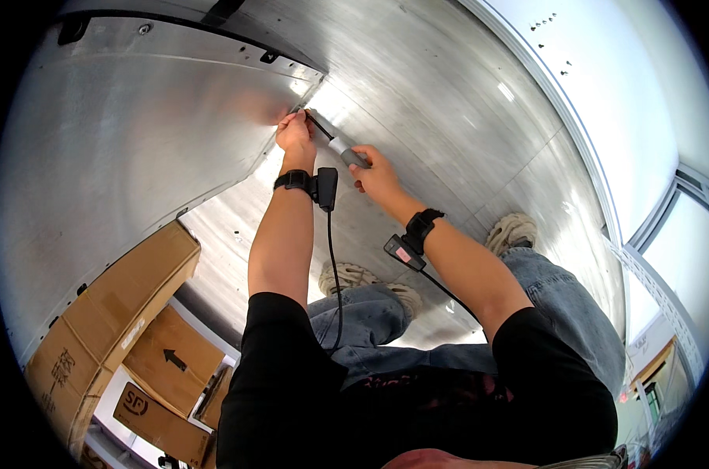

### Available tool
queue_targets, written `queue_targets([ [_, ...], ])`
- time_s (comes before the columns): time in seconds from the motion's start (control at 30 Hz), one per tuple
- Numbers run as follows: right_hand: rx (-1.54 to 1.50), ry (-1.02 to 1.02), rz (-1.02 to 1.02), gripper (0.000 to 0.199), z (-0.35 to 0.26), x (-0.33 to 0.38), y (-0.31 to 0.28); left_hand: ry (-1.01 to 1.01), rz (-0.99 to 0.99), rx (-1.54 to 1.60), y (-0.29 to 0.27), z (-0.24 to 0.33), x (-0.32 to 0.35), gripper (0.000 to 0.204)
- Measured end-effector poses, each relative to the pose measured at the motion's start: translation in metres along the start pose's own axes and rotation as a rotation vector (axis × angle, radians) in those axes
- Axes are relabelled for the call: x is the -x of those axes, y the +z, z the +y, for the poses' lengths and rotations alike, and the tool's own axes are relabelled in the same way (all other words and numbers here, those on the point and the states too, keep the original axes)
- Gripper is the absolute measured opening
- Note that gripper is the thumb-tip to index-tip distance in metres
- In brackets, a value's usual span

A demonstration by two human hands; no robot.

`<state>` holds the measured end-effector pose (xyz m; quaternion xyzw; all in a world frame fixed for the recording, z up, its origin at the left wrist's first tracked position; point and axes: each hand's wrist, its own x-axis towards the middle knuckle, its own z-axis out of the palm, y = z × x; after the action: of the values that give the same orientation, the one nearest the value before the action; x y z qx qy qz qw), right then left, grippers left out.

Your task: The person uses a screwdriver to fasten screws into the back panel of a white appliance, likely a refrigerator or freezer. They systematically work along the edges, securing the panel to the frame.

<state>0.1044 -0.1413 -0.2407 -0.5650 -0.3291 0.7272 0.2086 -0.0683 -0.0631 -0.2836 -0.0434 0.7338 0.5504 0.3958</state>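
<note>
My right hand (379,176) is wrapped round the handle of a screwdriver (346,151) with a grey grip and a dark shaft. The shaft points up and left to the edge of a large silvery metal panel (159,117). Right at that edge, my left hand (295,131) is closed, its fingertips pinched together beside the screwdriver's tip. What lies between those fingertips is too small and covered to make out. Small holes and dark clips run along the panel's edges.
Brown cardboard boxes (166,359) stand at the lower left against the panel. On a white surface (604,86) at the upper right lie several small screws (542,23). Grey plank flooring (440,102) stretches between. Cables hang from black straps on both my wrists.
</note>
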Motion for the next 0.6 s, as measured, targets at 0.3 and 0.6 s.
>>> queue_targets([
  [0.3,0.003,0.043,0.004,0.036,-0.001,-0.003,0.003,0.059,0.078,-0.026,0.001,-0.008,-0.01,0.015],
  [0.6,-0.045,0.093,-0.03,0.032,-0.005,-0.004,0.005,0.049,0.134,0.041,0.007,-0.009,-0.009,0.016],
])
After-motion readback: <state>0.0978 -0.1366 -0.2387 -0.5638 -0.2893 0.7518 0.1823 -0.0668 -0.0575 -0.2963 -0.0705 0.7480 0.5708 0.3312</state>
